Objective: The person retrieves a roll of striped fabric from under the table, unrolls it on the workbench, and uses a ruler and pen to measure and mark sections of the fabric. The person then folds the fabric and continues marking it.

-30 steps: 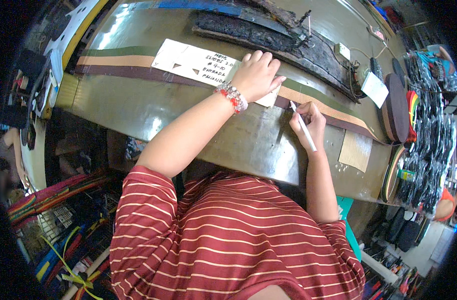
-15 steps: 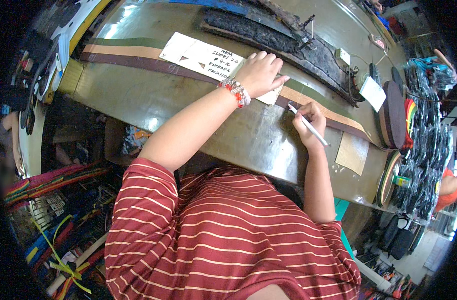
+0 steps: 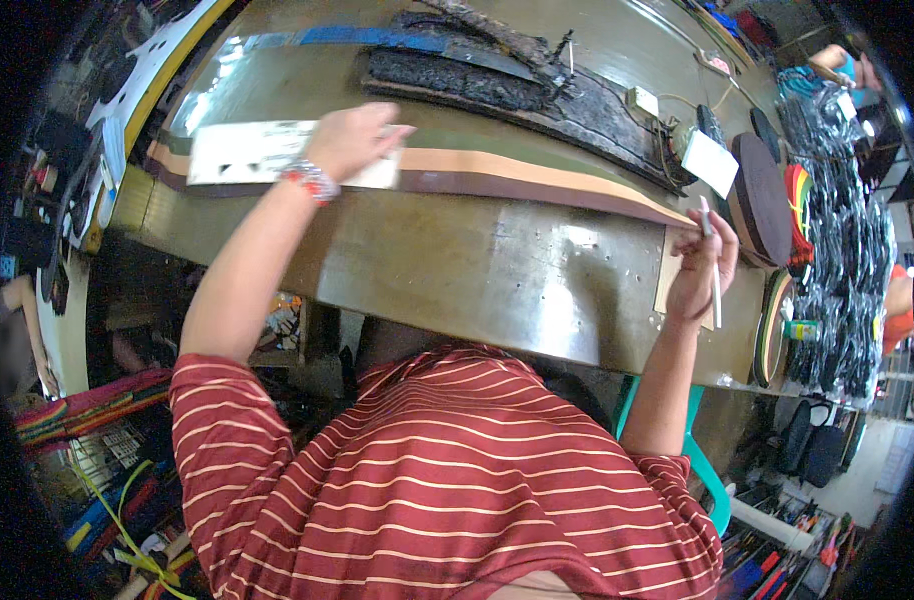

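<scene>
Head view shows the left hand point(image 3: 352, 140) lying flat with spread fingers on a white card point(image 3: 247, 152), pressing it down on the long tan strip point(image 3: 537, 172) so it does not slide. That strip runs along the far part of the workbench point(image 3: 477, 270), toward its right edge. The right hand point(image 3: 699, 268) is lifted near that right edge, fingers closed around a thin white pen point(image 3: 714, 275), tip up.
</scene>
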### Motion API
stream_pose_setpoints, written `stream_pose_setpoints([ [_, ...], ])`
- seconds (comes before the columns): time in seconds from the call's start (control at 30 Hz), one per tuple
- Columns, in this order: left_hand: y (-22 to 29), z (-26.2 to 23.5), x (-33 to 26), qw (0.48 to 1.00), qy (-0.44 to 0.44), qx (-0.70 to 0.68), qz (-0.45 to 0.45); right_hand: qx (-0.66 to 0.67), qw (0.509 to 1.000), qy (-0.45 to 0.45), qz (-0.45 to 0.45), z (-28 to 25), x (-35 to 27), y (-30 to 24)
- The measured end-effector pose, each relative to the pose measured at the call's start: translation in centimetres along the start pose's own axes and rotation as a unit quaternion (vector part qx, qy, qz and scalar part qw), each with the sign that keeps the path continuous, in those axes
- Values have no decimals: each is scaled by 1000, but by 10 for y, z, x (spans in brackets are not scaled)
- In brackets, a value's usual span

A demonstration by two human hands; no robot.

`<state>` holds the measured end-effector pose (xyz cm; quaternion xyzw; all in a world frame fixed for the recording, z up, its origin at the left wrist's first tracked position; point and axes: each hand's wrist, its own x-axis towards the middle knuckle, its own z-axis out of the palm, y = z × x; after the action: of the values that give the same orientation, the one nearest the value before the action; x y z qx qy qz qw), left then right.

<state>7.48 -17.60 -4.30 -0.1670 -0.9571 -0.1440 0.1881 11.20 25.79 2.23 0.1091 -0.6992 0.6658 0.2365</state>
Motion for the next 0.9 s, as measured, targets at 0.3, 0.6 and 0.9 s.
stream_pose_setpoints([
  [0.3,6,-130,36,905,210,-370,18,-66,946,-224,-227,89,20,-49],
  [0.6,68,-143,52,547,245,-770,218,-162,881,-288,-338,207,23,-71],
  [0.9,34,-42,-89,989,24,-69,-132,-326,840,-396,-177,237,-10,51],
])
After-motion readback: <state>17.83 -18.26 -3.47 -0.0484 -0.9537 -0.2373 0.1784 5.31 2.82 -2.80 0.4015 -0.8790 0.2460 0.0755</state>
